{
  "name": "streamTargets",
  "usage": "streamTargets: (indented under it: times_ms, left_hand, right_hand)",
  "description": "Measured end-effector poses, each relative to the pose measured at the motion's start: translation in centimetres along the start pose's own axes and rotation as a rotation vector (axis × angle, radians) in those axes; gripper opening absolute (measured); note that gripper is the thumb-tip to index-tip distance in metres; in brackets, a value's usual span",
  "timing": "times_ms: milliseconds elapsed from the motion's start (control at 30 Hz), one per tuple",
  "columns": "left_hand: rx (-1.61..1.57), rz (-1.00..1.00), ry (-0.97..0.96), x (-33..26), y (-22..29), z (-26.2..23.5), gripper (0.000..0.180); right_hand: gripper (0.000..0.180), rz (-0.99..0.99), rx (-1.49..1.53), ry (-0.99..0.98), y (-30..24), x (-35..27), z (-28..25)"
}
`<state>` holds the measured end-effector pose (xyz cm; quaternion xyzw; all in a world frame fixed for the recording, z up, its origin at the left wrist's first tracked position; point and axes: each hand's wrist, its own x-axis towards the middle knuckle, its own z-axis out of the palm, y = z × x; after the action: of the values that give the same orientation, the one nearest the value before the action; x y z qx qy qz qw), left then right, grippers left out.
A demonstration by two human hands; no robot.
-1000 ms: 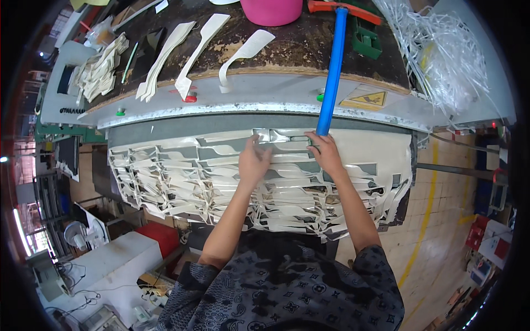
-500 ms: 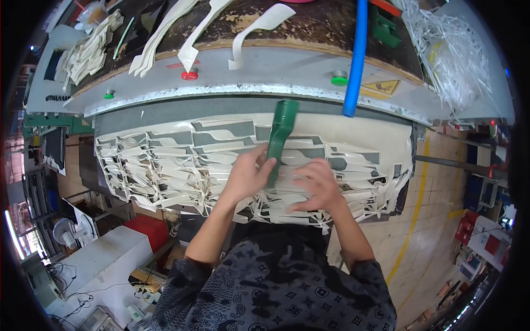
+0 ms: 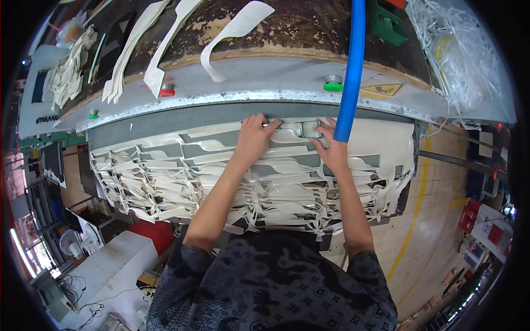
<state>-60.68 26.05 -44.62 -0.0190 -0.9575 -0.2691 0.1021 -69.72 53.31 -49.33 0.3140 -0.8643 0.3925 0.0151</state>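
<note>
the step in hand looks like setting a metal cutting die (image 3: 301, 130) on the cream sheet stack (image 3: 248, 176), right at the sheet's far edge beneath the press rim (image 3: 265, 83). the left hand (image 3: 255, 138) lies flat with fingers together, fingertips on the die's left end; the right hand (image 3: 329, 148) grips its right end, fingers curled narrow around it, just beside the blue tube (image 3: 352, 71) that hangs over the rim. the sheet is already cut full of long curved holes, so the next move probably calls for nudging the die onto an uncut strip and pressing it level. the die's outline is mostly hidden by the fingers, and i cannot tell whether it sits flat. above the rim lie loose cut strips (image 3: 232, 30), a red button (image 3: 166, 89) and a green button (image 3: 333, 84).
</note>
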Motion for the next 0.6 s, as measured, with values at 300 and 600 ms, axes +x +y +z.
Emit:
streamTargets:
  times_ms: [300, 600]
  left_hand:
    - [-0.236, -0.454, 0.332, -3.8, -2.4, 0.2, 0.061]
    - [-0.130, -0.423, 0.410, -5.8, -2.7, 0.9, 0.059]
  right_hand:
    - [0.030, 0.117, 0.094, 0.017, -1.3, -0.3, 0.3]
    - [0.032, -0.062, -0.014, 0.047, -1.5, 0.1, 0.4]
